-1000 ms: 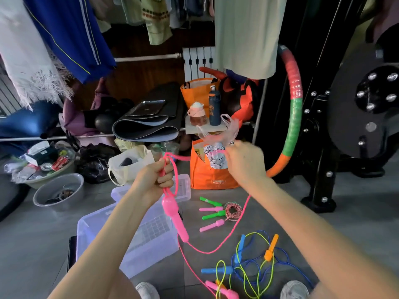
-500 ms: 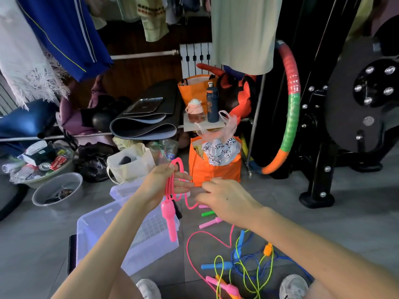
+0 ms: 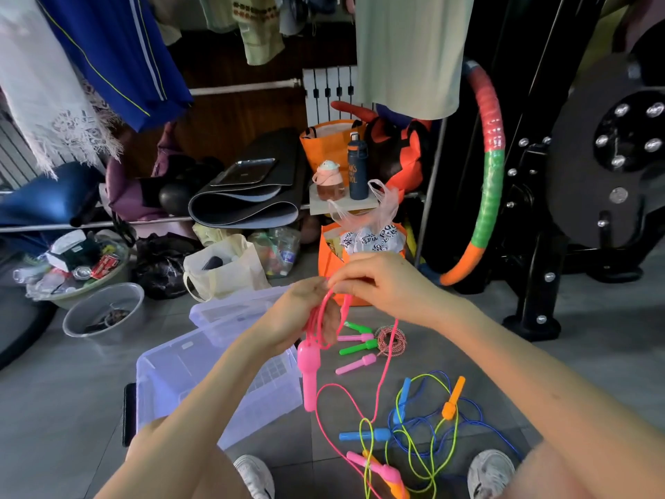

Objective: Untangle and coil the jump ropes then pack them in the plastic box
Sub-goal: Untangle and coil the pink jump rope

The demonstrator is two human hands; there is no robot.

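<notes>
Grey tile floor (image 3: pixel 593 354), cluttered gym/storage corner. Clothes hang overhead, incl. a blue garment (image 3: pixel 118 55) and a pale green garment (image 3: pixel 406 48). Black weight machine (image 3: pixel 611 156) at R, w/ a red-green-orange hoop (image 3: pixel 491 174) leaning beside it. Rolled dark mat (image 3: pixel 248 203) on a low rack at back, navy bottle (image 3: pixel 357 167) to its R, orange bag (image 3: pixel 329 261) on the floor below. Grey basin (image 3: pixel 104 311) at L. Clear plastic box (image 3: pixel 201 383) sits open on the floor, front-L of the person, its lid (image 3: pixel 230 307) just behind it.

Pink rope (image 3: pixel 383 369): L hand (image 3: pixel 306 311) is raised above the box's far R corner, fingers curled round a few loops of the cord. One pink handle (image 3: pixel 309 376) dangles straight down from that hand, in front of the box's R side. R hand (image 3: pixel 385 286) is right beside L, fingertips meeting, thumb + fingers pinching the cord at the top of the loops. From there the loose cord drops to the floor and runs back toward the shoes (image 3: pixel 257 477), ending at a second pink handle (image 3: pixel 374 466) in the tangle.

Tangle lies on the floor below the R forearm: blue rope (image 3: pixel 363 435) and yellow-green rope (image 3: pixel 451 397) w/ an orange handle, crossed over each other, apart from the box. A small striped rope (image 3: pixel 390 340) lies coiled w/ green + pink handles, on the floor just below the hands.
</notes>
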